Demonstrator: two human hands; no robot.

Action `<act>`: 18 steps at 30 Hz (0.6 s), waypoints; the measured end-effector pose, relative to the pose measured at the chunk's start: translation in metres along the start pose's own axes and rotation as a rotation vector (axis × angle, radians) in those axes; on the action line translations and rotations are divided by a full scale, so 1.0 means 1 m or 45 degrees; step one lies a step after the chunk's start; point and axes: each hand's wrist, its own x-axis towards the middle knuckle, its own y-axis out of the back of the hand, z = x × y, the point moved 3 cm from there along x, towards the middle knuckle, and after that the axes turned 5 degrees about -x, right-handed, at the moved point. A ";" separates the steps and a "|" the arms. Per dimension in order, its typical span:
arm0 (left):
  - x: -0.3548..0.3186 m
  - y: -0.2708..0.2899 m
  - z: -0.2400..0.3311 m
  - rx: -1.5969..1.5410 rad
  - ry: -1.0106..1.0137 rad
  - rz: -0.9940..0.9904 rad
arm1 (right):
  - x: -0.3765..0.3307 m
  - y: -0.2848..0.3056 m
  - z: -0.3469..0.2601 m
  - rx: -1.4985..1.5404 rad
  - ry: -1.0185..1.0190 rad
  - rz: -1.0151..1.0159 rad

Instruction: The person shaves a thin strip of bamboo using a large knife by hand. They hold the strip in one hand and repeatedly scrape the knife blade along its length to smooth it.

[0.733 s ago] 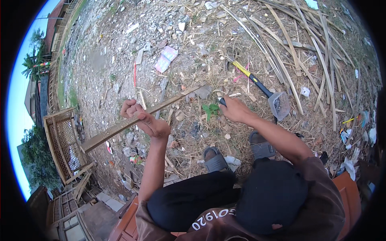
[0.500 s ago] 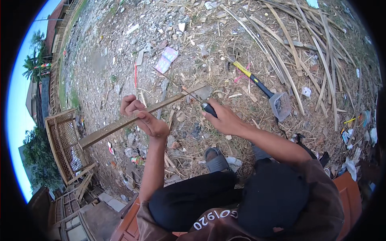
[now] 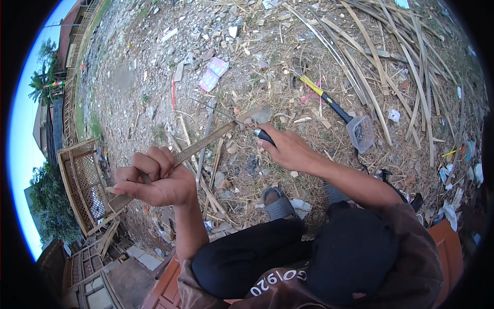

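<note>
My left hand [image 3: 159, 177] is closed around a long, flat wooden strip [image 3: 206, 140], possibly bamboo. The strip slants from beyond my fist up to the right, its far end in front of my right hand. My right hand [image 3: 288, 149] grips the black handle [image 3: 265, 137] of a knife, thumb and fingers wrapped round it. Its thin dark blade [image 3: 218, 109], seen nearly edge-on, points up and left and crosses the strip near its far end. Whether the blade touches the strip I cannot tell.
On the littered ground lie a yellow-and-black-handled tool [image 3: 324, 97], a clear plastic container [image 3: 359, 135] and a pink packet [image 3: 213, 73]. Long wooden strips [image 3: 411, 67] are heaped at the far right. A lattice panel [image 3: 85, 180] stands at the left. My sandalled foot [image 3: 279, 203] is below.
My left hand has shifted left and down along the strip and closed from loose fingers into a fist around it. The strip's near end has dropped slightly; my right hand has barely moved.
</note>
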 end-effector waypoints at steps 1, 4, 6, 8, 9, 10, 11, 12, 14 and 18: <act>-0.001 0.000 -0.001 0.002 -0.012 0.004 | -0.003 -0.002 -0.007 0.019 0.013 -0.015; -0.004 0.001 0.000 -0.041 0.030 -0.217 | -0.017 -0.003 -0.042 0.125 0.397 0.147; -0.002 -0.008 -0.001 0.303 -0.301 -0.026 | -0.025 0.003 -0.064 0.214 0.608 0.137; -0.003 -0.010 -0.001 0.517 -0.495 0.066 | -0.027 -0.002 -0.061 0.273 0.767 0.250; -0.002 -0.008 0.003 0.569 -0.533 0.057 | -0.021 -0.010 -0.043 0.185 0.573 0.178; -0.001 -0.007 0.005 0.610 -0.569 0.053 | -0.013 -0.012 -0.016 0.085 0.374 0.110; 0.001 -0.007 0.005 0.590 -0.563 0.071 | -0.007 -0.007 0.001 -0.021 0.179 0.044; 0.001 -0.007 0.003 0.575 -0.558 0.088 | -0.007 0.001 -0.001 0.038 0.084 -0.063; 0.002 -0.004 0.006 0.603 -0.560 0.094 | -0.013 0.011 -0.034 0.060 0.311 0.065; 0.002 -0.001 0.003 0.671 -0.553 0.087 | -0.025 0.002 -0.068 0.186 0.732 0.261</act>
